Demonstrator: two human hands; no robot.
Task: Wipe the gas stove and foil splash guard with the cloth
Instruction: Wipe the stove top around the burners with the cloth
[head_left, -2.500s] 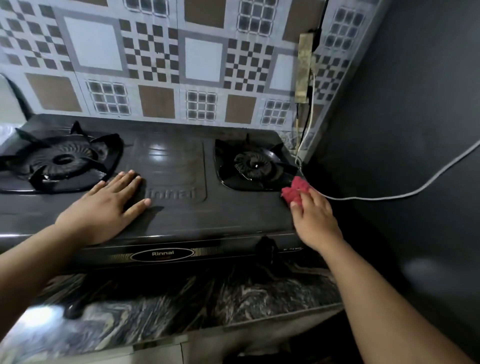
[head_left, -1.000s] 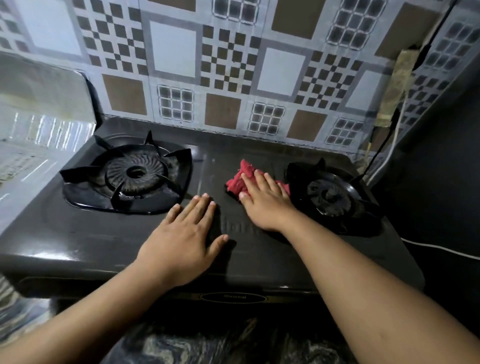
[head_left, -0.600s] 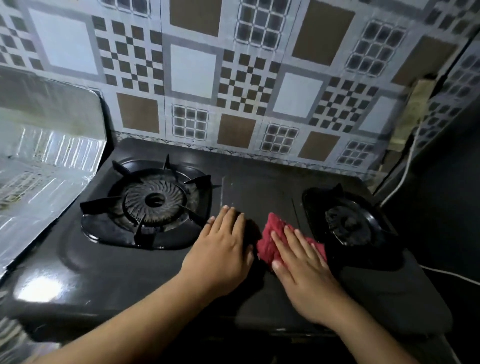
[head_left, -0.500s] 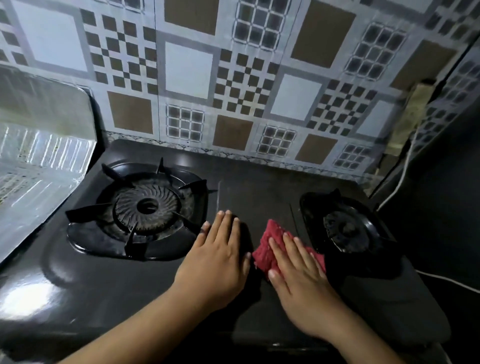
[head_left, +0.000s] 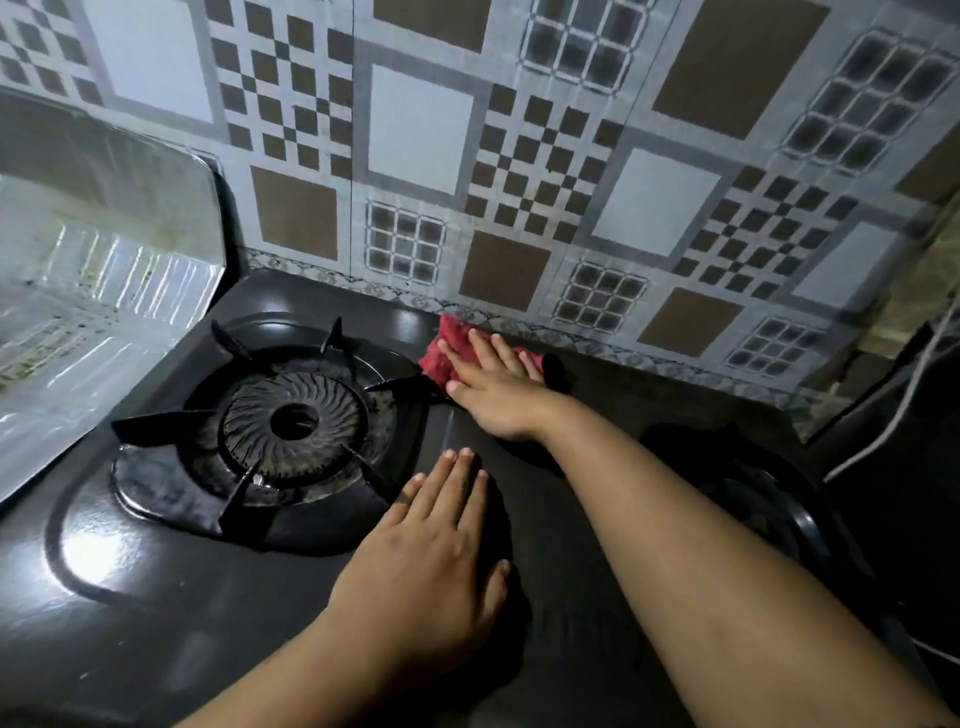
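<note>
A black two-burner gas stove (head_left: 156, 613) fills the lower view. My right hand (head_left: 498, 389) presses a crumpled red cloth (head_left: 452, 345) flat against the stove top at its back edge, just right of the left burner (head_left: 291, 421) and below the wall. My left hand (head_left: 431, 561) lies palm down, fingers together, on the stove's centre panel nearer to me. A shiny foil splash guard (head_left: 98, 291) stands at the stove's left side. The right burner (head_left: 753, 493) is mostly hidden behind my right forearm.
A patterned tile-print wall covering (head_left: 519, 156) rises straight behind the stove. At the far right a white cable (head_left: 898, 410) hangs down beside a dark wall.
My right hand has slid the red cloth away from me, from the centre panel between the burners up to the stove's back edge. My left hand stays flat on the centre panel.
</note>
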